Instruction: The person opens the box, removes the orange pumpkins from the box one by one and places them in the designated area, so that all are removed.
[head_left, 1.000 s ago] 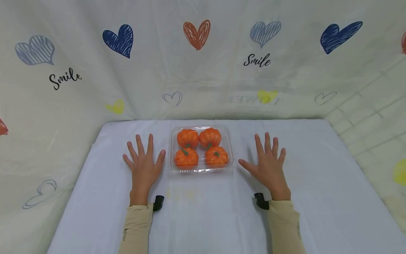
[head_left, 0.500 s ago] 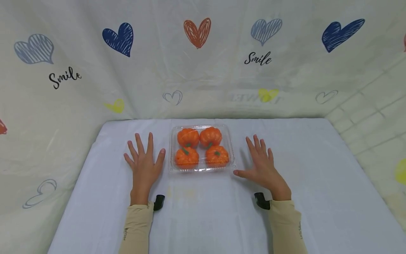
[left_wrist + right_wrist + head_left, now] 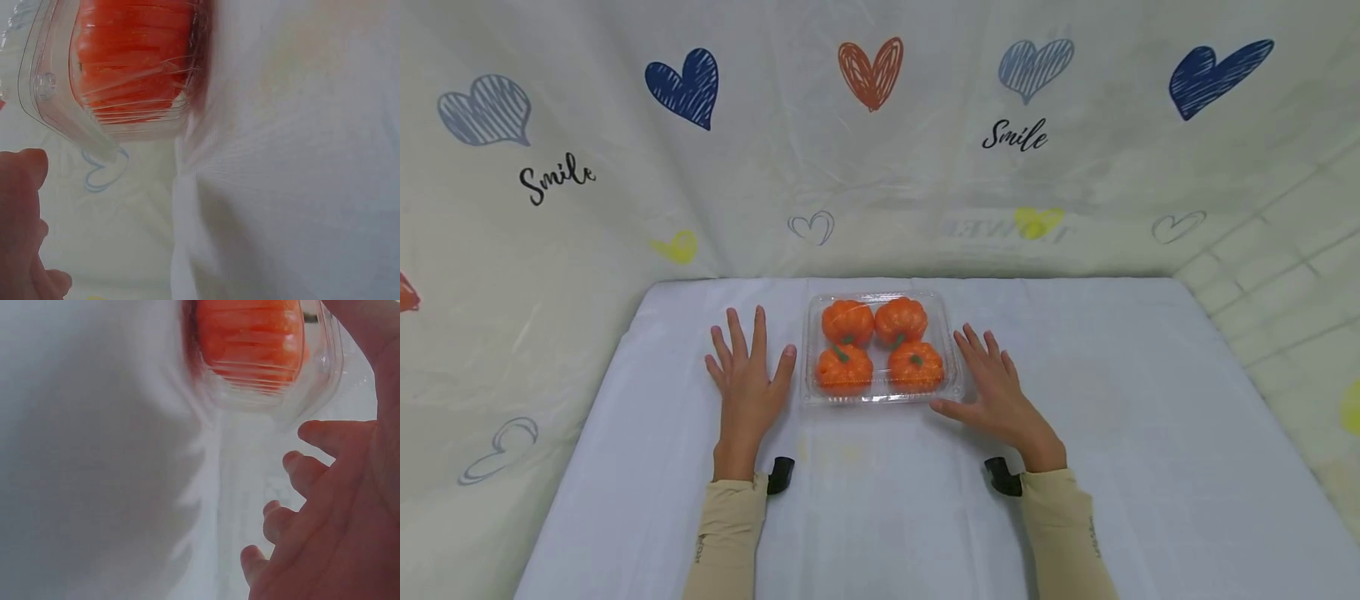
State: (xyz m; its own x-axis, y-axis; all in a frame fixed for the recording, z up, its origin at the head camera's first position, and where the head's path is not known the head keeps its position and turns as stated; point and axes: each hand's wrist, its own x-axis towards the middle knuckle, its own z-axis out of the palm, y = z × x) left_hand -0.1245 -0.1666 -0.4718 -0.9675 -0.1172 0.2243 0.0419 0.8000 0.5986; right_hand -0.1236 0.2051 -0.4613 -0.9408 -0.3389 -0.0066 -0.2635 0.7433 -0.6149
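Observation:
A clear plastic clamshell box (image 3: 880, 398) stands on the white-covered table, its lid down over several small orange pumpkins (image 3: 846, 370) with green stems. My left hand (image 3: 748, 387) is spread flat left of the box, thumb tip just short of its side. On the other side, my right hand (image 3: 996, 400) reaches in at the near right corner, thumb along the front edge and fingers along the right side. Neither hand grips anything. The right wrist view shows the fingers (image 3: 306, 472) extended beside the box's ridged wall, and one pumpkin (image 3: 250, 340) through the plastic.
White cloth (image 3: 880, 517) covers the table. Behind and at the sides hangs a pale curtain (image 3: 917, 183) printed with hearts and "Smile" lettering. A black wrist camera (image 3: 780, 475) sits by the left cuff and another black camera (image 3: 1002, 477) by the right.
My right hand has moved left and turned inward to the box's right side. The left hand keeps its pose, and the box stays in place.

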